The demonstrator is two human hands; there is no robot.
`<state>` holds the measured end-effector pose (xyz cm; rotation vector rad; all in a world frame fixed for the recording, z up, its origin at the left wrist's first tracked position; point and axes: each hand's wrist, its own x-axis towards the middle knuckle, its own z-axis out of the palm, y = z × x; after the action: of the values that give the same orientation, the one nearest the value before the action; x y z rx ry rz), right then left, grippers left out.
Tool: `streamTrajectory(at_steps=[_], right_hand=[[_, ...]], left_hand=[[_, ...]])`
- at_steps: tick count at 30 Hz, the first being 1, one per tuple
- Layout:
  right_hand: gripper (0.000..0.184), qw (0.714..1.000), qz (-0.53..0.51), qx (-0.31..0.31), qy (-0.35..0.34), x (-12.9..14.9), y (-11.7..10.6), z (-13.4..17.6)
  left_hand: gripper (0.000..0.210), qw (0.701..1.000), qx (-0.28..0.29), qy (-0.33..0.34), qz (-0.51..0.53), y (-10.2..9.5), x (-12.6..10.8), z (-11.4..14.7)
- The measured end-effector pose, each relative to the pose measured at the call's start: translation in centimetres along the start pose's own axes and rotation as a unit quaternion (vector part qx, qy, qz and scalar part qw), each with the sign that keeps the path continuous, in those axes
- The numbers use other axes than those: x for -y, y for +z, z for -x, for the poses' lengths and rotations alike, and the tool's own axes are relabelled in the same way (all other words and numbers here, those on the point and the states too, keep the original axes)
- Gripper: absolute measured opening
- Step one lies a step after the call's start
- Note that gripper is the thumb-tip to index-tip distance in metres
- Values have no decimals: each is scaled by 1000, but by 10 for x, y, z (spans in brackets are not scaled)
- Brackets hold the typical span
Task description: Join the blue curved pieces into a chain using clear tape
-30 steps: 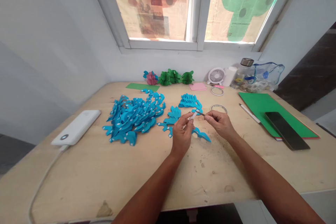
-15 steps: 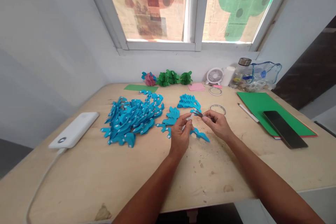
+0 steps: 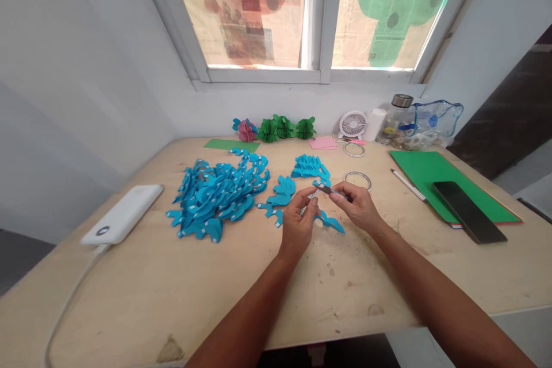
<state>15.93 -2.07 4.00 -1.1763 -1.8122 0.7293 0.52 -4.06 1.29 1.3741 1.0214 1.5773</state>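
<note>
Blue paper cutouts (image 3: 218, 195), white-tipped; green folder (image 3: 435, 175); white power bank (image 3: 123, 214).

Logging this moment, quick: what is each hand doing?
Left hand: fingers pinched on a small blue paper piece.
Right hand: shut on thin tweezers.

Two bare forearms extend from the bottom edge of the frame, uncovered by any sleeve. The left hand (image 3: 299, 219) and right hand (image 3: 357, 207) show no rings, watch or gloves.
</note>
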Motion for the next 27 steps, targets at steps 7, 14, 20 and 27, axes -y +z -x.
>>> streamTrajectory(at_steps=[7,14,20,27], right_hand=[[30,1000,2,-7,0,1,0,0],[30,1000,10,1,0,1,0,0],[31,1000,21,-5,-1,1,0,0],[32,999,23,-27,3,-1,2,0]], left_hand=[[24,1000,2,1,8,0,0,0],[24,1000,7,4,6,0,0,-1],[25,1000,3,-2,6,0,-1,-1],[24,1000,-1,-11,-6,0,-4,-1]])
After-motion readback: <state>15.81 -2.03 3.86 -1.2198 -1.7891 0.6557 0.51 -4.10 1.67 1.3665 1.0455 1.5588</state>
